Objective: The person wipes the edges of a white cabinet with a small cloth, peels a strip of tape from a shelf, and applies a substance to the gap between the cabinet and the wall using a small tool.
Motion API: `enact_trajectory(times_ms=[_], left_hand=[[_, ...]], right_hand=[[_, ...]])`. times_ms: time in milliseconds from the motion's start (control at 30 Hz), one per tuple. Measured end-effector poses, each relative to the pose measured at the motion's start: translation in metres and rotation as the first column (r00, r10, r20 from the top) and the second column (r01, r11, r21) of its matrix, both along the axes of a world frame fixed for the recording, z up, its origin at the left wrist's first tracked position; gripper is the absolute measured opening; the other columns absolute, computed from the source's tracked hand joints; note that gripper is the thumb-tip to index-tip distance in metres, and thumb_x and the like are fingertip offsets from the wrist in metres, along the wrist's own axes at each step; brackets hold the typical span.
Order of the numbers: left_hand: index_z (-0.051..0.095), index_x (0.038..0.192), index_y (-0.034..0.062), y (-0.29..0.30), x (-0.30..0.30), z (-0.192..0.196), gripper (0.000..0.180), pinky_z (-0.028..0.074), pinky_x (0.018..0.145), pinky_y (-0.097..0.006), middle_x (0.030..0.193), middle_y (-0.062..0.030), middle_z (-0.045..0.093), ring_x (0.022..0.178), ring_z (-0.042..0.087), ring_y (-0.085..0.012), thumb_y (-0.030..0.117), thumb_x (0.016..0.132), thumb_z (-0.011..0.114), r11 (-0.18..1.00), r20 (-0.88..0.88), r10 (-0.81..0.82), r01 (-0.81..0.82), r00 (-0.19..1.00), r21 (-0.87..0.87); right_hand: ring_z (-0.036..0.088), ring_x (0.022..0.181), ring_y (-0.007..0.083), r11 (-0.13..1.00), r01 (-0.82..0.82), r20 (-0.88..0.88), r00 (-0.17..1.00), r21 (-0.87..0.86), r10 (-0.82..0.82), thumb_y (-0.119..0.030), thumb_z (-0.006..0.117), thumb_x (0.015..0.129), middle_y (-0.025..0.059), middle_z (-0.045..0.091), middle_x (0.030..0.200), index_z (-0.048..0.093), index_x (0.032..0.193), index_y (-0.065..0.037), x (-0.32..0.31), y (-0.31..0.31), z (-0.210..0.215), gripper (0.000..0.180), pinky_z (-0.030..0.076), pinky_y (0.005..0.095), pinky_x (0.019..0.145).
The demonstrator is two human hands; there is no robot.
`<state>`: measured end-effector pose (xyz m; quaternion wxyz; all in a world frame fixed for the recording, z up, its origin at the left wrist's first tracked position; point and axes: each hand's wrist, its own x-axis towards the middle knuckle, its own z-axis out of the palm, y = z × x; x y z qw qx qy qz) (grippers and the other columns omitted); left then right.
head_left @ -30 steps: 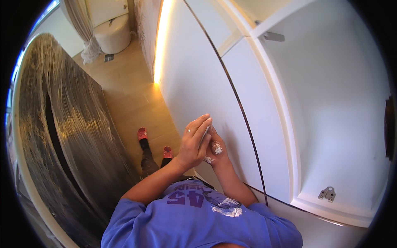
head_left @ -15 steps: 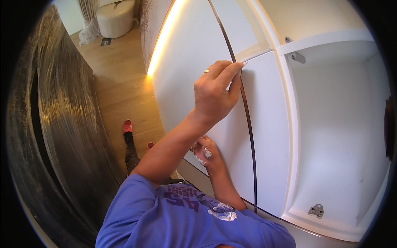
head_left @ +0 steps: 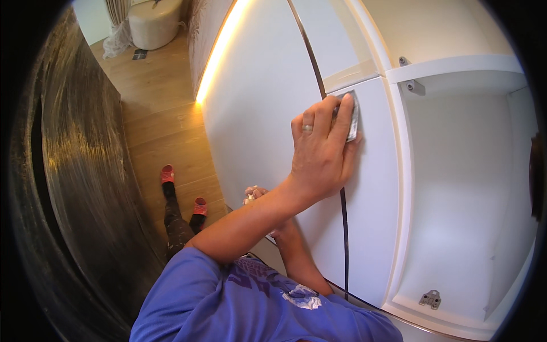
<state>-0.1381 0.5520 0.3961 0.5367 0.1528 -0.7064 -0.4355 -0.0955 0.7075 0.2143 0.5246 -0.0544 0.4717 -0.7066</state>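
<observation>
My left hand is closed on a small, thin, flat grey scraper. Its fingers press the scraper against the white panel, just right of a dark strip that runs along the panels. A ring sits on one finger. Below and behind my left forearm, my right hand is partly hidden. Its fingers look curled, with white paste on them; whether anything besides paste is held does not show. The forearms cross, left over right.
At right stands an open white cabinet compartment with a metal hinge plate and two small fittings near its top. Masking tape crosses the upper panel. A lit strip edges the panel at left. Beyond are wooden floor, dark plastic-wrapped furniture and a pouf.
My left hand has moved right and slightly down from the dark strip, and the scraper's flat side now shows. My right hand has shifted left and up, turning behind the left forearm.
</observation>
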Motion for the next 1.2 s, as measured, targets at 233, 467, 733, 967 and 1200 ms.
enact_trajectory(times_ms=[233,467,733,967,1200], left_hand=[[0.054,0.143,-0.0072,-0.011,-0.001,-0.007,0.058,0.033,0.099,-0.042,0.132,-0.0174,0.055,0.115,0.054,-0.0304,0.011,0.089,0.067,1.0,0.025,0.003,-0.003,1.0,0.017],[0.055,0.142,-0.0058,-0.015,-0.006,0.011,0.059,0.033,0.1,-0.042,0.132,-0.0175,0.056,0.117,0.054,-0.0315,0.01,0.086,0.066,1.0,-0.04,-0.006,0.006,0.999,-0.001],[0.053,0.141,-0.0029,-0.022,-0.01,0.003,0.059,0.032,0.098,-0.043,0.129,-0.016,0.055,0.115,0.053,-0.0315,0.009,0.085,0.067,1.0,-0.075,-0.009,0.011,0.997,0.022],[0.054,0.139,0.0005,-0.026,-0.004,0.002,0.056,0.032,0.098,-0.043,0.128,-0.0153,0.055,0.114,0.052,-0.0317,0.009,0.086,0.067,0.999,-0.014,-0.041,0.042,0.999,0.01],[0.054,0.139,0.0,-0.027,-0.013,0.032,0.058,0.032,0.099,-0.044,0.129,-0.0145,0.055,0.115,0.052,-0.0316,0.01,0.084,0.068,0.998,-0.13,-0.061,0.064,0.99,0.021]], right_hand=[[0.063,0.114,0.0195,1.0,-0.021,-0.184,0.983,-0.011,0.019,-0.03,0.074,0.093,0.0091,0.066,0.128,0.062,0.137,0.0,0.015,-0.016,0.063,0.054,0.046,0.0392,0.108],[0.063,0.115,0.0183,1.0,0.001,-0.315,0.949,0.004,0.001,-0.036,0.073,0.094,0.0109,0.065,0.126,0.06,0.138,0.003,0.02,-0.018,0.056,0.06,0.048,0.0334,0.1],[0.068,0.105,0.0184,0.995,0.007,-0.014,1.0,0.098,-0.006,-0.022,0.076,0.096,0.0111,0.068,0.119,0.058,0.133,0.0,0.004,0.009,0.017,0.046,0.058,0.0325,0.082],[0.063,0.12,0.0201,0.992,0.03,-0.113,0.993,0.125,-0.016,-0.031,0.068,0.097,0.0124,0.066,0.133,0.056,0.142,0.004,0.013,-0.001,0.032,0.059,0.049,0.0339,0.103],[0.058,0.129,0.0234,0.987,0.041,-0.228,0.974,0.156,-0.004,-0.025,0.067,0.096,0.0136,0.063,0.139,0.058,0.141,0.005,0.019,-0.011,0.053,0.056,0.044,0.0389,0.111]])
